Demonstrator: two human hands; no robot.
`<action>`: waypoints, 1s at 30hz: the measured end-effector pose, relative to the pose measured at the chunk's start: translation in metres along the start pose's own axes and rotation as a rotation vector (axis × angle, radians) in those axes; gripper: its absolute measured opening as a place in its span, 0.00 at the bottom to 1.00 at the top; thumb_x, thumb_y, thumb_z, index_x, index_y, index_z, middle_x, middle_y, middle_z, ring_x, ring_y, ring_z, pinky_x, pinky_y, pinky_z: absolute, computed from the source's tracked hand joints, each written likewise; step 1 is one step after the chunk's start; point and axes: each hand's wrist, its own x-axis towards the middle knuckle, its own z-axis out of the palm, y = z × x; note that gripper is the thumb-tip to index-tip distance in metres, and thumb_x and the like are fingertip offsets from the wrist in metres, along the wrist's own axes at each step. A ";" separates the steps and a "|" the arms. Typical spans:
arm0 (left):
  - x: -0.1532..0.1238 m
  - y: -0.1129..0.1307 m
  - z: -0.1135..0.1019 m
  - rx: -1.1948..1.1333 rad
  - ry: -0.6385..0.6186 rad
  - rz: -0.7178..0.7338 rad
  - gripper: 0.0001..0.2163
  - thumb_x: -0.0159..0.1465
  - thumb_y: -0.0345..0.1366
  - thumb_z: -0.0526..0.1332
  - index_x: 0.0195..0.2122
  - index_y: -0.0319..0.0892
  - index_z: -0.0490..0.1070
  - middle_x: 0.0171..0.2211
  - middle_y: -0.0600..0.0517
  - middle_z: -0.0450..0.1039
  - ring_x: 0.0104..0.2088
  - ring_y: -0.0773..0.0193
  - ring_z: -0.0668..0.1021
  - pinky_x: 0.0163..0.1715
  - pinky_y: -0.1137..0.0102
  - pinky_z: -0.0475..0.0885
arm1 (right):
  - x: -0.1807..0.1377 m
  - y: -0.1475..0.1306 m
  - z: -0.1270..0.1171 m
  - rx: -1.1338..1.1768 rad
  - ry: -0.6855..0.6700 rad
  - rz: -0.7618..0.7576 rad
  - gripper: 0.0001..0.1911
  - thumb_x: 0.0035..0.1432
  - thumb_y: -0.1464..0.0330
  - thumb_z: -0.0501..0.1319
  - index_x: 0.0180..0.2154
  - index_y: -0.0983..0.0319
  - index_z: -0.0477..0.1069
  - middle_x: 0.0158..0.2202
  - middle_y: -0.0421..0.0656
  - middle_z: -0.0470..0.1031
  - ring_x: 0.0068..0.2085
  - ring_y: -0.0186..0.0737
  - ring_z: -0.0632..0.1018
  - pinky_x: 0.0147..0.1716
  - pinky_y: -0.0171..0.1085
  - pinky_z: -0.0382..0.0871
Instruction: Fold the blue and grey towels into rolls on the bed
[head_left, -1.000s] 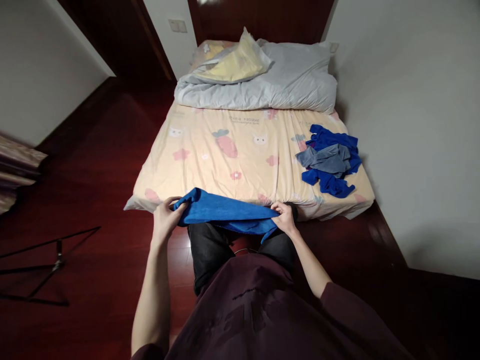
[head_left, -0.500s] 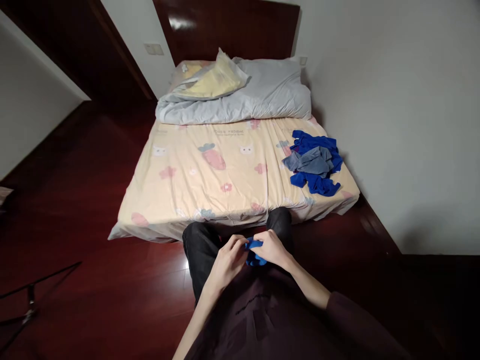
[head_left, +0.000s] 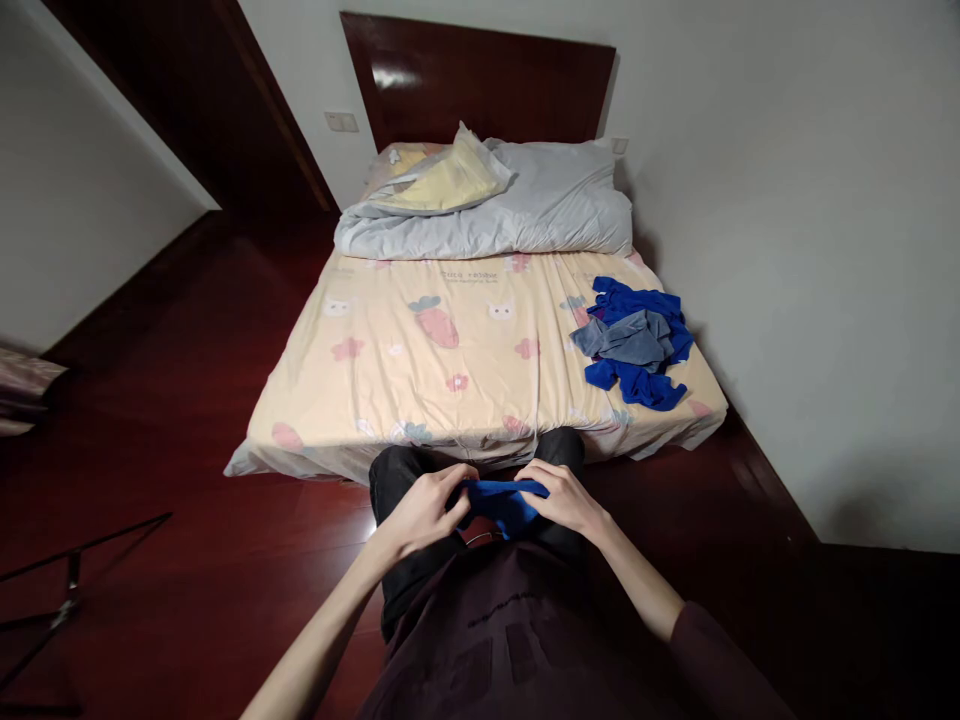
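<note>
A blue cloth (head_left: 504,502) hangs folded small between both hands, close to my waist and just off the foot of the bed (head_left: 480,350). My left hand (head_left: 424,505) pinches its left end and my right hand (head_left: 566,497) pinches its right end. Both hands are closed on the fabric, a short span apart. On the right side of the bed lies a loose pile of blue and grey clothes (head_left: 634,343).
A grey duvet and a yellow pillow (head_left: 487,200) are heaped at the head of the bed by the dark headboard. Dark red wooden floor surrounds the bed. A black stand (head_left: 67,580) lies on the floor at the left. A white wall runs along the right.
One second ago the blue cloth was stretched wide over the bed's edge. The hands came together at my waist, folding it small, and have now drawn slightly apart again.
</note>
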 end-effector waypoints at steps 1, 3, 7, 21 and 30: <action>0.000 -0.001 -0.007 0.052 -0.001 0.025 0.08 0.71 0.35 0.56 0.47 0.43 0.72 0.39 0.48 0.80 0.36 0.60 0.83 0.38 0.70 0.76 | 0.000 0.004 -0.004 -0.027 0.014 -0.023 0.13 0.62 0.77 0.62 0.46 0.58 0.79 0.44 0.45 0.82 0.42 0.41 0.84 0.47 0.37 0.77; -0.002 -0.007 -0.020 0.164 0.003 0.071 0.08 0.72 0.38 0.58 0.47 0.44 0.74 0.38 0.48 0.79 0.34 0.61 0.83 0.34 0.71 0.74 | 0.000 0.011 -0.012 -0.065 0.039 -0.045 0.16 0.59 0.78 0.62 0.46 0.58 0.79 0.45 0.45 0.82 0.44 0.43 0.84 0.47 0.38 0.78; -0.013 -0.025 -0.040 0.327 0.037 0.083 0.10 0.75 0.36 0.54 0.50 0.45 0.75 0.38 0.49 0.78 0.32 0.63 0.82 0.30 0.73 0.73 | -0.005 0.019 -0.033 -0.080 0.074 -0.010 0.15 0.61 0.77 0.61 0.46 0.57 0.80 0.43 0.44 0.83 0.43 0.43 0.85 0.47 0.38 0.79; -0.041 -0.086 -0.082 0.524 0.330 -0.303 0.08 0.56 0.28 0.54 0.34 0.45 0.69 0.30 0.51 0.75 0.29 0.60 0.77 0.31 0.71 0.70 | -0.010 -0.009 -0.094 0.034 0.244 0.175 0.06 0.68 0.67 0.64 0.40 0.56 0.82 0.35 0.42 0.84 0.35 0.43 0.84 0.38 0.38 0.80; -0.054 -0.083 -0.142 0.776 0.618 -0.356 0.06 0.51 0.34 0.55 0.29 0.46 0.70 0.26 0.54 0.76 0.29 0.62 0.77 0.25 0.72 0.61 | 0.002 0.041 -0.064 -0.303 0.089 0.228 0.17 0.56 0.79 0.59 0.41 0.57 0.81 0.39 0.43 0.85 0.41 0.45 0.86 0.45 0.40 0.80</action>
